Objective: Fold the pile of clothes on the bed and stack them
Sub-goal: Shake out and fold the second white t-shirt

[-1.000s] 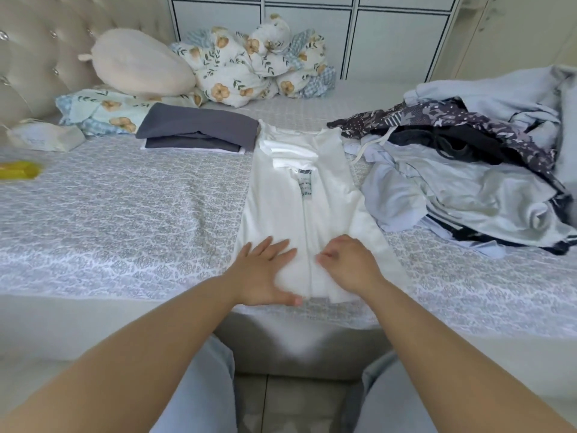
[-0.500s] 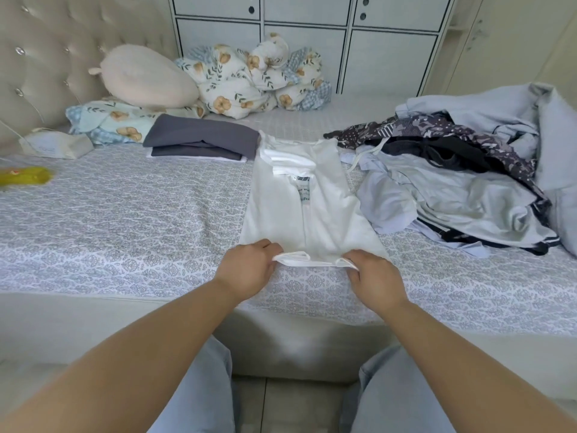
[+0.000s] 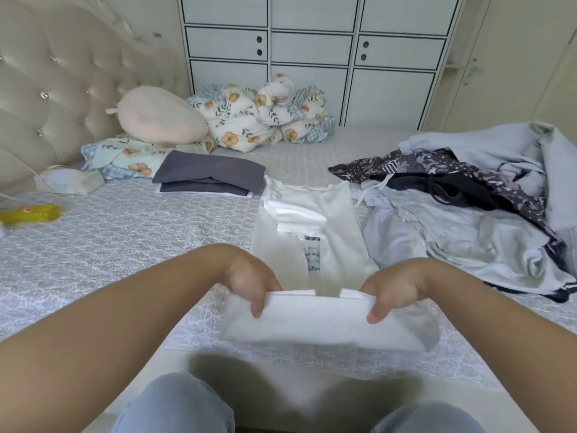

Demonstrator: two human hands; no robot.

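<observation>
Fabric fills the middle of what we see: a white shirt (image 3: pixel 315 232) lies on the bed (image 3: pixel 125 239) with its long axis running away from us, collar end toward the cabinets (image 3: pixel 312 57) and hem end toward us. We see its near hem lifted off the bed and blurred. The left hand (image 3: pixel 249 276) grips the hem's left corner and the right hand (image 3: pixel 393 285) grips the right corner; on each, the fingers are curled over the top edge and clamped on the cloth, with fingertips (image 3: pixel 256 310) showing on the near face. The raised strip of cloth stretches crosswise between the two hands, while the rest of the shirt lies flat beyond them.

Just left of the collar we find a stack of folded dark grey clothes (image 3: pixel 212 176). To the right, touching the shirt's edge, sprawls the unfolded pile of clothes (image 3: pixel 468 214), pale blue, black and patterned. Farther back sit a cream pillow (image 3: pixel 159 120) and a floral quilt (image 3: pixel 262 117), and a yellow object (image 3: pixel 31 212) lies at the left edge.
</observation>
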